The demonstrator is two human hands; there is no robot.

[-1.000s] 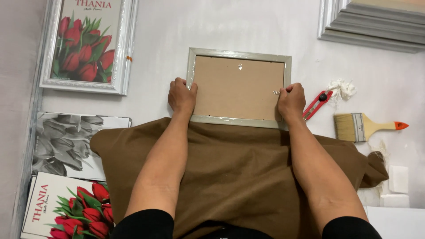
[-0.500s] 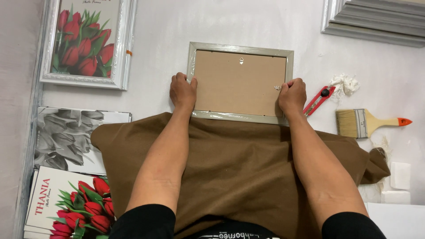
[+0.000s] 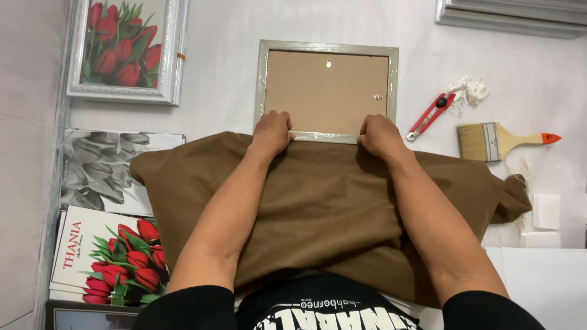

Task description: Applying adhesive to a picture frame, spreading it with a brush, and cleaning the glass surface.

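A picture frame [image 3: 328,47] lies face down on the white table, its brown backing board up and its grey-green border around it. My left hand [image 3: 271,131] presses on the near edge of the frame left of centre. My right hand [image 3: 378,135] presses on the same edge toward the right. Both hands rest fingers down on the border, gripping nothing else. A brown cloth [image 3: 318,208] covers the table under my forearms, and the frame's near edge meets it.
A red utility knife [image 3: 429,116] and a paintbrush with an orange-tipped handle [image 3: 498,141] lie right of the frame. A framed red tulip picture [image 3: 125,52] sits far left. Tulip prints [image 3: 104,256] stack at the near left. Stacked frames [image 3: 513,15] fill the far right corner.
Both hands have slid inward along the frame's near edge, from the lower corners toward its middle. The frame has stayed put.
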